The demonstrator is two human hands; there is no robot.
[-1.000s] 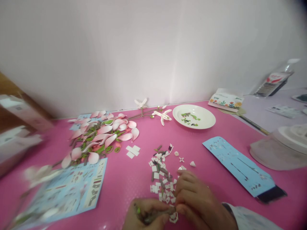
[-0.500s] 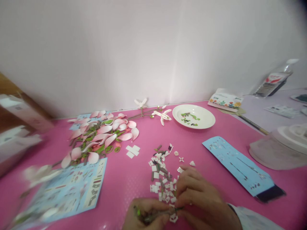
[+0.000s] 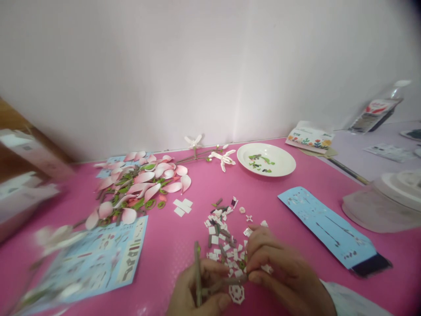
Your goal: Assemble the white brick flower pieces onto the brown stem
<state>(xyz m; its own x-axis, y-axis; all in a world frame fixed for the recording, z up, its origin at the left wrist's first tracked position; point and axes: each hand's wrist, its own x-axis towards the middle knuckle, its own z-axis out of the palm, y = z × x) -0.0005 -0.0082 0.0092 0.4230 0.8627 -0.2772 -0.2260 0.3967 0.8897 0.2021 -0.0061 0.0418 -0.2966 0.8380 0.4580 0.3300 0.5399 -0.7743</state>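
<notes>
My left hand point(image 3: 199, 292), low in the middle, is closed on a grey-brown branch piece point(image 3: 198, 274) with a small green part on it. One arm of the branch stands up and another runs right. My right hand point(image 3: 283, 272) pinches that right end between thumb and fingers. Just under the branch lies a white web-shaped piece point(image 3: 237, 294). A heap of small white, grey-brown and green pieces point(image 3: 215, 240) spreads on the pink table behind my hands.
Pink petals point(image 3: 144, 177) lie piled at the left above a blue instruction sheet point(image 3: 98, 259). A white plate point(image 3: 279, 165) holds green bits. White flowers point(image 3: 223, 159) rest near the wall. At the right are a blue booklet point(image 3: 329, 228) and a plastic tub point(image 3: 381, 206).
The branch in my left hand has turned, and one arm of it now stands upright. My right hand has shifted slightly right, and more of the white web-shaped piece shows.
</notes>
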